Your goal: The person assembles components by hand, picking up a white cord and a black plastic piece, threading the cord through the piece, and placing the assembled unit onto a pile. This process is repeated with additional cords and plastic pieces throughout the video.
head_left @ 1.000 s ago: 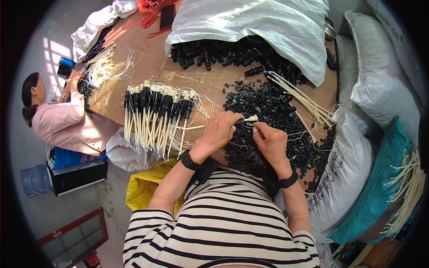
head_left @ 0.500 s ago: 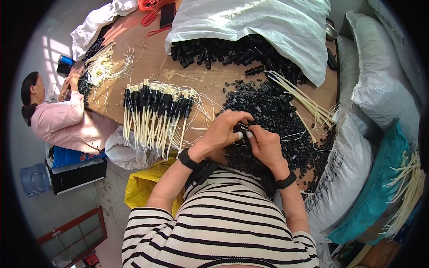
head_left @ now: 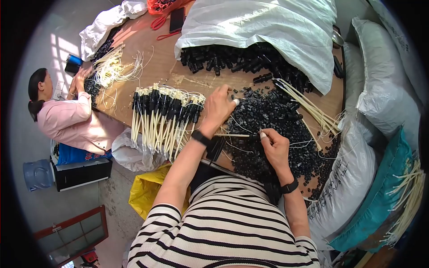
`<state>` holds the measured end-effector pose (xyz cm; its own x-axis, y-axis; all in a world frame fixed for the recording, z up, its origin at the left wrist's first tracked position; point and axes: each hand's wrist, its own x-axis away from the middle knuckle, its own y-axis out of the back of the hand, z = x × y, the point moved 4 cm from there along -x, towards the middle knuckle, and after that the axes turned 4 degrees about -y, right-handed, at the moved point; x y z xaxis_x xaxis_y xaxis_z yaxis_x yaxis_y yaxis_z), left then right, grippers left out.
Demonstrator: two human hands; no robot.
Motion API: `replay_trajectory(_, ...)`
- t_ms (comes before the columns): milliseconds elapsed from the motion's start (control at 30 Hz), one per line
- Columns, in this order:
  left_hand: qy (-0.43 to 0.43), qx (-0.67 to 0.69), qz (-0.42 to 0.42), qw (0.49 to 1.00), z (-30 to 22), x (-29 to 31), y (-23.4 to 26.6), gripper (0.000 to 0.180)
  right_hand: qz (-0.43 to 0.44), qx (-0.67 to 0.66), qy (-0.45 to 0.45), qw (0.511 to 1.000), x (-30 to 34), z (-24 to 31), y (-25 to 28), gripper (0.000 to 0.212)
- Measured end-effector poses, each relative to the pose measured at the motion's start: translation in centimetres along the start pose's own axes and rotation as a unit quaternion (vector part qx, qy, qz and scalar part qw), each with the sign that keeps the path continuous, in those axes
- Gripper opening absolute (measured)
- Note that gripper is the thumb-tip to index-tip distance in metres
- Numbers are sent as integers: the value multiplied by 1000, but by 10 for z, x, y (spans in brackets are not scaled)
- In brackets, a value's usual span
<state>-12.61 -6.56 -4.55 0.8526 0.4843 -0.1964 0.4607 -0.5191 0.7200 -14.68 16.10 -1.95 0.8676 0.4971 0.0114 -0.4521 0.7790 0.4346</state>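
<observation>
While right hand [head_left: 273, 149] pinches cream tube [head_left: 232, 135], left hand [head_left: 219, 107] spreads open over black parts heap [head_left: 272, 120]; finished bundle [head_left: 163, 114] beside.

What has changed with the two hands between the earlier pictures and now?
The left hand has left the right hand and reached forward to the pile of small black parts, fingers spread. The right hand now holds alone the cream tube with a black end, which both hands worked on together before. The row of finished pieces and the white sack stayed as they were.
</observation>
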Motion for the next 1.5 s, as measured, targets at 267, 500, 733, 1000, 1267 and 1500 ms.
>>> replay_trajectory(267, -45, 20, -13, 999, 8, -4, -7, 14, -15, -42, -57, 997, -4, -4, 8, 10)
replay_trajectory(500, -167, 168, 44, 971, -89, 52, 5, 27, -27, -30, -83, 996, -13, -11, -3, 12)
replay_trajectory(733, -234, 17, 3, 972, -98, 62, 5, 34, 72, -177, -83, 978, -9, -12, -12, 12)
replay_trajectory(1000, -20, 180, 76, 980, -68, 61, -2, 16, -2, -10, 31, 999, 1, 0, -8, 11)
replay_trajectory(1267, -193, 180, 161, 951, -90, 61, 13, 43, 98, -585, -169, 787, 1, -11, 3, 16)
replay_trajectory(1500, -83, 79, 227, 967, -63, 62, 5, 38, 70, 26, 131, 989, 9, 12, 20, 26)
